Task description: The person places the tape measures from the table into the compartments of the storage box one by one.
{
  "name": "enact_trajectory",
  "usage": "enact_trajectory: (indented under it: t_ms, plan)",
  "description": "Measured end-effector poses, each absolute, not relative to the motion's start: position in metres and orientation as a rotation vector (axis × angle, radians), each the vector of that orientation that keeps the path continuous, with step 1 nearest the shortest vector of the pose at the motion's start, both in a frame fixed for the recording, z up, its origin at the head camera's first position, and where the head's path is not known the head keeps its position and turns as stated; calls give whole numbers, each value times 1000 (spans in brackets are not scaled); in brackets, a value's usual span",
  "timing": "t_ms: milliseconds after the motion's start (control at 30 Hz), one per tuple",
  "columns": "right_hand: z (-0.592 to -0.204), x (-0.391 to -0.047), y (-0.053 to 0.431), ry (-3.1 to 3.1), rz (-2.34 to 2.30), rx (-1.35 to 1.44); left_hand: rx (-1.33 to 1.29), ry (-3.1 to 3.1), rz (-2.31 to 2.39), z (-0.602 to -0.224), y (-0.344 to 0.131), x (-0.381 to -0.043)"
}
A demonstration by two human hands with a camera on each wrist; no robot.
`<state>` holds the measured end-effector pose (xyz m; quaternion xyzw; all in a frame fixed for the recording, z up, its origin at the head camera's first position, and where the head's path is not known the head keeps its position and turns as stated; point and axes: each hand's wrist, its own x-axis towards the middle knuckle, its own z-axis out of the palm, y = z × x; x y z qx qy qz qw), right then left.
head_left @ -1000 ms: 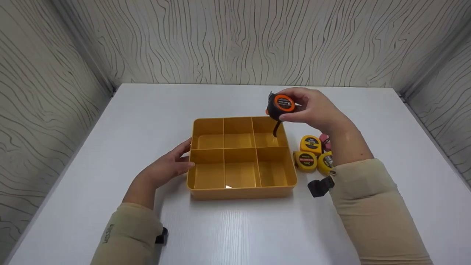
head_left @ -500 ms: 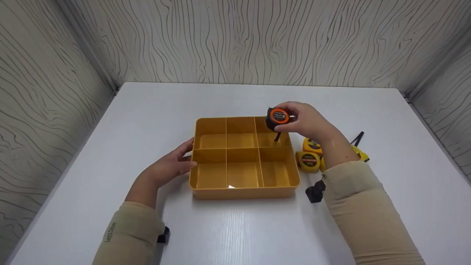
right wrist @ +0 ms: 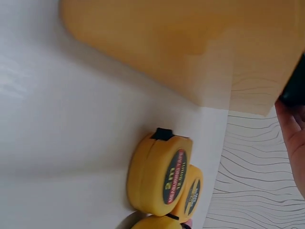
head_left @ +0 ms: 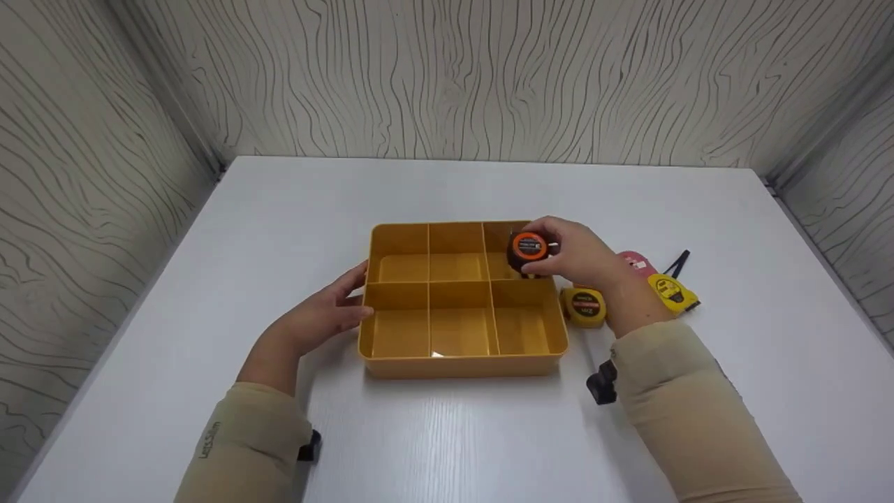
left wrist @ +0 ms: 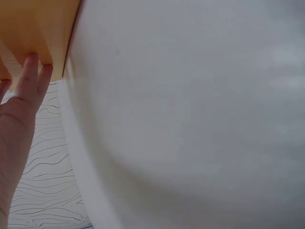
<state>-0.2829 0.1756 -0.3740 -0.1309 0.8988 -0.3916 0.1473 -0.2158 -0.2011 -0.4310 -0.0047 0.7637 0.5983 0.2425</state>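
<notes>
One box [head_left: 461, 368], yellow and open-topped, stands on the white table [head_left: 447, 440], split by dividers into six compartments: two rows of three. One black-and-orange tape measure [head_left: 528, 247] is at the far right compartment, level with its opening; whether it touches the bottom cannot be told. Beyond the box, the head view shows three more tape measures on the table: a near yellow tape measure [head_left: 585, 308], a pink tape measure [head_left: 633, 260], partly behind the arm, and a yellow tape measure with a dark strap [head_left: 672, 292].

The right wrist view counts differently. It shows the near one's label, "MEASURING TAPE", a second yellow tape measure [right wrist: 192, 196] just behind it, part of another yellow case [right wrist: 156, 223] at the bottom edge, and a sliver of pink. Whether that cut-off case is the strapped one, I cannot tell. This view also shows bare table between the box and the near yellow tape measure.

The right hand [head_left: 576, 251] pinches the black-and-orange tape measure between thumb and fingers, closed to the width of its case. The left hand [head_left: 318, 318] is spread at the box's left side, thumb apart from the fingers. The left wrist view shows its fingers [left wrist: 28, 81] fairly straight, tips against the outer wall.
</notes>
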Motion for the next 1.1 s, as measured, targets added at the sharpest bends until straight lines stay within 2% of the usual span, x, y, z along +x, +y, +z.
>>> enact_trajectory:
  t_ms: [467,800,1100]
  plan:
    - [-392,-280,175,2720,-1090,-427,-45,2102,1631,-433,-200,-215]
    - [-396,-281,176,2740,-1100,-350,-33,2110,1625,-432,-200,-216]
    - [-404,-284,177,2772,-1119,-424,-41,2100,1636,-434,-200,-216]
